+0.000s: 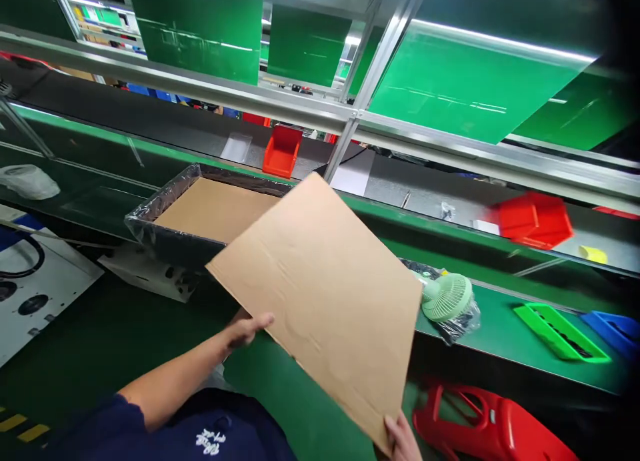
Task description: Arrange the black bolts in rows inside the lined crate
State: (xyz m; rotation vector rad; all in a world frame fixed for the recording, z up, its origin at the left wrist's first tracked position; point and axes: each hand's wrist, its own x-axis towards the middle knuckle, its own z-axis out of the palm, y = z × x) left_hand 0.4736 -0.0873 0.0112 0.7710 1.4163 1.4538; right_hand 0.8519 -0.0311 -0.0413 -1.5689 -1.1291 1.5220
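A flat brown cardboard sheet [325,281] is held up, tilted, in front of the workbench. My left hand [247,329] grips its near left edge, thumb on top and the other fingers out of sight beneath. At the sheet's lower right corner, my right hand [401,439] pinches it in the same way. Behind the sheet, a black box lined with clear plastic [170,239] stands on the bench, partly covered by the sheet. Another piece of cardboard [220,207] lies flat inside that box.
Right of the sheet, a light green fan [447,297] rests on plastic wrap. Farther right are a green tray [563,332] and a blue tray [615,331]. A red stool [495,424] stands below the bench. Red bins [283,151] sit on the upper shelf.
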